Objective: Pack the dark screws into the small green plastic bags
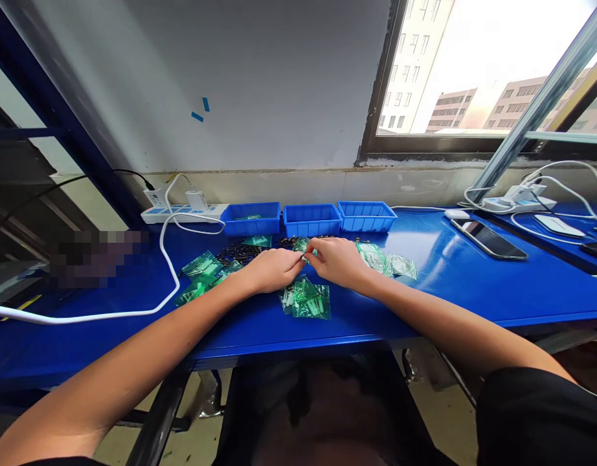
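My left hand (pixel 275 269) and my right hand (pixel 338 260) meet fingertip to fingertip above the bench. Both are closed in a pinch at the edge of a small green plastic bag (pixel 301 245), which is mostly hidden behind the fingers. Just below them lie green bags with pale plastic pieces inside (pixel 312 304). More green bags (pixel 201 275) are piled left of my left hand, beside a heap of dark screws (pixel 235 254). Right of my right hand rest clear-green bags with whitish contents (pixel 373 255).
Three blue bins (pixel 252 226), (pixel 312 228), (pixel 366 224) stand in a row behind the hands. A white cable (pixel 169 259) runs across the bench's left side from a power strip (pixel 150 215). On the right lie a phone (pixel 490 239) and another power strip (pixel 517 202).
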`<state>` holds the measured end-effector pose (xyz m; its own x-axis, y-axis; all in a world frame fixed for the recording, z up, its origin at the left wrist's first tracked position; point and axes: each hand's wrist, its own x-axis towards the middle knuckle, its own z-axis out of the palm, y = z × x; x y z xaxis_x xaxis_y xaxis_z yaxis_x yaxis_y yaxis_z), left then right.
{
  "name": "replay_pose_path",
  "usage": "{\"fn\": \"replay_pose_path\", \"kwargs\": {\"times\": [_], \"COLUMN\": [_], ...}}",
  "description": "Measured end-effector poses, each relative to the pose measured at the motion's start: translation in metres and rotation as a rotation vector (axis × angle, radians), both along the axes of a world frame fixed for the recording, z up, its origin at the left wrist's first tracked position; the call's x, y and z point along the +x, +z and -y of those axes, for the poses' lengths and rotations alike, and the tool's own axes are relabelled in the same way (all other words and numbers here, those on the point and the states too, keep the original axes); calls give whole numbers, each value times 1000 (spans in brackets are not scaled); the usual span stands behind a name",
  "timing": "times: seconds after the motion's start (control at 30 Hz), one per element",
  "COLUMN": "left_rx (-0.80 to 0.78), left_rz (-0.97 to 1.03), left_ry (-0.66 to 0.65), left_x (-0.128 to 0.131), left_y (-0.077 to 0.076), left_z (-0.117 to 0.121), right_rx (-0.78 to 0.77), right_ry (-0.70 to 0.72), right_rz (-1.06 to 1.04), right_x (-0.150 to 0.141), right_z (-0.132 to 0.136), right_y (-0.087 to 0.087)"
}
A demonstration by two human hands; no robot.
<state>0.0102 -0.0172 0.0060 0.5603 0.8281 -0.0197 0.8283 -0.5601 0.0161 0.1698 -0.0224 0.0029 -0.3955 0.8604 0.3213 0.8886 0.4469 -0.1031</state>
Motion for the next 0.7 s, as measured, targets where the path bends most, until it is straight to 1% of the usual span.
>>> {"fn": "replay_pose_path", "kwargs": {"times": [0.53, 0.6, 0.7], "left_rx": [-9, -10, -13], "left_rz": [-3, -1, 10], "left_ry": [-47, -50, -46], "left_x": [-2, -2, -2], "left_y": [-2, -2, -1], "left_z": [-1, -1, -1], "right_rx": [53, 45, -8], "right_ry": [80, 76, 43], "right_rz": [23, 8, -28], "right_x": [1, 1, 1], "right_z": [-1, -1, -1], "right_y": [-1, -1, 0]}}
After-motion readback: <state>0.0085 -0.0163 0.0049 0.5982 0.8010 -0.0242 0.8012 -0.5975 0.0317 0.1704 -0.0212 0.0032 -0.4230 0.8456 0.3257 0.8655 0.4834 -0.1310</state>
